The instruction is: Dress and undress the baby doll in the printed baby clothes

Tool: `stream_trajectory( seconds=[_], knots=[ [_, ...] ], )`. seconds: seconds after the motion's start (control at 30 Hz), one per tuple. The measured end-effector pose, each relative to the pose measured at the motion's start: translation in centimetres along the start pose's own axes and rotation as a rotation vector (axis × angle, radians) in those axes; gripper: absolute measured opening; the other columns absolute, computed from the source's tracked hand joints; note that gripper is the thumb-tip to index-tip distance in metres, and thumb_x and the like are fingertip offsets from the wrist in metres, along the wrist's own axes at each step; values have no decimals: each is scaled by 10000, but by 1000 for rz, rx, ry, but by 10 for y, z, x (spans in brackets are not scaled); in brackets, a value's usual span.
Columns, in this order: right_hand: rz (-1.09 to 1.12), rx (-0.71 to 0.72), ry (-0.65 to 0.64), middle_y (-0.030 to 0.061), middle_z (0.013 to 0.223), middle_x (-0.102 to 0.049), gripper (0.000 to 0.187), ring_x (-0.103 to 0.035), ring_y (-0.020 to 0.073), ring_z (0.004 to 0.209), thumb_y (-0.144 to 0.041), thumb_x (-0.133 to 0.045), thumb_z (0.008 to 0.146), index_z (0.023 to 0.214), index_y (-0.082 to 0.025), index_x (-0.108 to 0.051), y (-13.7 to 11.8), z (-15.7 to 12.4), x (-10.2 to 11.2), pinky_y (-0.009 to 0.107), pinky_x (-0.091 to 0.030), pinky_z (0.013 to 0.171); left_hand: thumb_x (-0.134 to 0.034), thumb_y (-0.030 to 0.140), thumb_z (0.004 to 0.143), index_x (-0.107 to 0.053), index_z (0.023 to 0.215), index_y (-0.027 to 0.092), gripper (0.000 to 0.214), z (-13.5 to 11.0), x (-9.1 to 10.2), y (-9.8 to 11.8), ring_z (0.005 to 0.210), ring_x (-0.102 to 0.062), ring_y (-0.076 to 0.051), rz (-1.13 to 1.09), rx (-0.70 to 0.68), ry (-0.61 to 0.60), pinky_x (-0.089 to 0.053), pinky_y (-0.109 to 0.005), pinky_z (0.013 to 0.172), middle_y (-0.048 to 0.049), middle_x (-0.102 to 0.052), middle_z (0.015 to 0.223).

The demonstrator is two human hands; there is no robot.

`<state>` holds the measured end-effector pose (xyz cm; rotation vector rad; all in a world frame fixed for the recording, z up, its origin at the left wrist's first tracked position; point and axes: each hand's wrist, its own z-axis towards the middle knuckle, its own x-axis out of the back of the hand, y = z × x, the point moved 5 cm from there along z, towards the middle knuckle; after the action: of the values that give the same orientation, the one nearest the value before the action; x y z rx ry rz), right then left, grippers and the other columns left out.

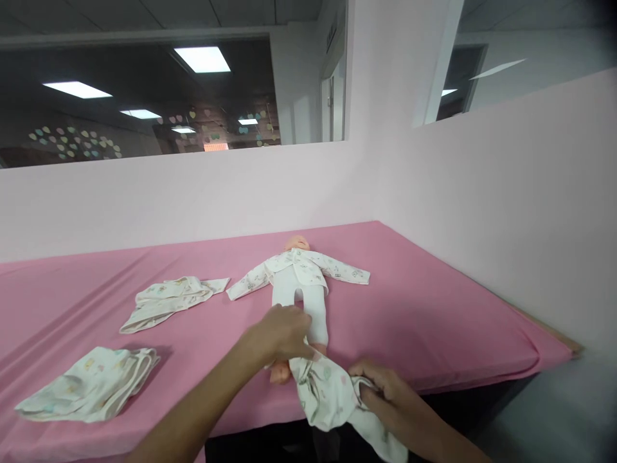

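A baby doll lies on its back on a pink-covered table, its head away from me. It wears a white printed jacket with both sleeves spread and white leggings. One bare foot shows near the front edge. My left hand is closed at the doll's lower legs, gripping the upper edge of a white printed baby garment. The garment is bunched by the other foot, which is partly hidden. My right hand is closed on its other end, with fingers inside an opening, over the table's front edge.
A printed baby top lies loosely folded left of the doll. Nearer on the left is a folded printed cloth. The pink sheet reaches white walls behind and to the right. Dark space shows below the front edge.
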<state>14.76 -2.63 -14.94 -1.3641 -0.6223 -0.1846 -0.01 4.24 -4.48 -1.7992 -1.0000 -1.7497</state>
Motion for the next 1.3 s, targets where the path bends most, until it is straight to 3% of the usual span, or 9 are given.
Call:
stream_trajectory(
  seconds=[0.1,0.23,0.37,0.6,0.9,1.03,1.13,1.2,1.3],
  knots=[
    [502,-310,-4,-5,697,-570,198,-508,148,649,-375,-538,832,792,-200,-621,5,-7,5,261,-384,603,-760,345,574,-310,358,202,520,9,1,-12,446,-352,-133,-75,-11,31,-355,-340,648,44,-314,374],
    [936,-590,67,18,788,-647,208,-573,174,734,-373,-660,702,835,-214,-681,12,-18,7,267,-445,678,-699,248,594,-315,343,200,461,7,0,-15,439,-250,-102,-224,-91,2,-288,-293,612,57,-276,351],
    [999,-526,20,23,768,-646,166,-566,170,741,-339,-671,705,797,-202,-694,10,-21,7,271,-448,717,-568,251,698,-390,485,199,282,2,4,-25,479,-274,-104,-538,27,-16,-207,-262,514,50,-350,511],
    [685,-364,-154,14,813,-642,121,-569,222,914,-292,-653,721,802,-211,-691,-3,-24,5,313,-436,818,-595,404,775,-509,738,180,243,-3,8,-60,572,-455,-102,-1219,370,267,-317,-207,519,25,-520,662],
    [584,-290,-88,23,872,-610,287,-562,195,876,-477,-542,857,835,-201,-617,-1,-10,22,345,-449,833,-578,354,816,-611,899,151,222,-2,16,-63,695,-600,-159,-1640,265,351,-474,-269,679,-21,-651,760],
    [448,-164,5,53,1041,-611,337,-564,221,975,-519,-509,878,999,-223,-615,-22,27,46,380,-449,879,-602,318,780,-592,803,146,174,5,16,-64,578,-562,-129,-1716,273,330,-450,-242,583,12,-600,641],
    [412,-43,68,44,1348,-495,411,-437,235,1243,-519,-536,869,1210,-291,-563,-46,78,60,395,-344,1043,-597,306,773,-498,661,171,202,9,17,-61,455,-455,-87,-1793,260,300,-382,-214,487,59,-478,516],
    [509,45,-68,38,1358,-498,391,-407,202,1286,-473,-539,883,1216,-271,-575,-63,112,55,358,-303,1085,-597,315,774,-463,648,179,229,10,18,-59,442,-424,-79,-1812,256,278,-365,-208,472,68,-439,508],
    [681,84,-371,72,1151,-621,361,-562,182,1090,-423,-579,867,1144,-193,-607,-78,144,39,328,-422,968,-613,329,765,-480,692,172,218,7,17,-62,507,-463,-84,-1737,280,265,-381,-203,498,54,-466,587]
  ],
)
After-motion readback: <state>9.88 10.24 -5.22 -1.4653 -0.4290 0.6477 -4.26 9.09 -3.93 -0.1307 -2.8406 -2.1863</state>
